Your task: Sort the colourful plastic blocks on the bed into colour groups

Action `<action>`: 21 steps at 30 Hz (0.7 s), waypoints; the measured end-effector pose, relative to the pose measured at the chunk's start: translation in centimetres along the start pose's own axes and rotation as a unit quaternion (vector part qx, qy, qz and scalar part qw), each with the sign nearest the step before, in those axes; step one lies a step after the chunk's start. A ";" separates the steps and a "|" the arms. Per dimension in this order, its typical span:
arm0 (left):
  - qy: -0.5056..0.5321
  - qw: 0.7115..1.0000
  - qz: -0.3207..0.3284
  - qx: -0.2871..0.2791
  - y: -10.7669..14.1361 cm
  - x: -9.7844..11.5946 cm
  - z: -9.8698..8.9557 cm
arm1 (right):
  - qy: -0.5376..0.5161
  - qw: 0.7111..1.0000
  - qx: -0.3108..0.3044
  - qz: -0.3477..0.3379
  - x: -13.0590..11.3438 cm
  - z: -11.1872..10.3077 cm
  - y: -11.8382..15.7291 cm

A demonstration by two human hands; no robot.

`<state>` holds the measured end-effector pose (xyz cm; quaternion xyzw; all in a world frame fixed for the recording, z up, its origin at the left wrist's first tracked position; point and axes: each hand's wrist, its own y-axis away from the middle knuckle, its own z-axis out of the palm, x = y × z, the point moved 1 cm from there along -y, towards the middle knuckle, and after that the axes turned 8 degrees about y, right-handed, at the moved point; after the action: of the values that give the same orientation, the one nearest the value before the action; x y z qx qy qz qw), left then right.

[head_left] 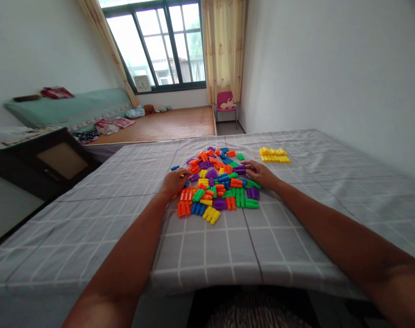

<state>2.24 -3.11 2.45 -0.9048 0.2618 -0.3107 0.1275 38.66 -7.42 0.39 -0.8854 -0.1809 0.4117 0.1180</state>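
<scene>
A pile of plastic building blocks [210,175], ridged like joined tubes, lies on the cloth-covered table in orange, blue, green, purple and yellow. My left hand [175,182] rests at the pile's left edge with its fingers slightly bent, near a purple block [194,178]; its palm side is hidden. On the opposite side, my right hand [260,174] has its fingers apart. Its fingertips reach along a purple block [240,170], apparently touching it without a visible grip. A yellow block [211,215] lies at the pile's near edge.
Yellow blocks [275,155] sit in two rows at the far right of the checked grey tablecloth [214,255]. Beyond the table are a bed [166,122] and a pink chair [225,98]. A dark cabinet [53,159] stands left; a white wall runs along the right.
</scene>
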 end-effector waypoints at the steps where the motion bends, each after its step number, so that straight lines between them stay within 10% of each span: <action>1: 0.002 1.000 0.001 0.000 0.0 0.0 0.0 | 0.033 0.999 0.023 -0.007 -0.3 -0.2 0.0; 4: 0.015 1.000 0.006 -0.001 0.0 -0.2 0.2 | 0.121 0.990 0.061 -0.032 -1.7 -0.8 0.1; 14: 0.107 0.982 -0.105 0.112 -0.2 -1.3 -1.7 | 0.095 0.980 -0.090 -0.148 -4.1 0.8 1.2; 21: 0.101 0.992 -0.073 0.037 -0.1 -1.1 -1.0 | 0.044 0.984 -0.069 -0.157 -4.5 1.7 1.5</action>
<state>0.88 -2.45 2.74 -0.8802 0.1949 -0.4184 0.1106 34.99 -10.50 1.82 -0.8693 -0.3402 0.3350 0.1281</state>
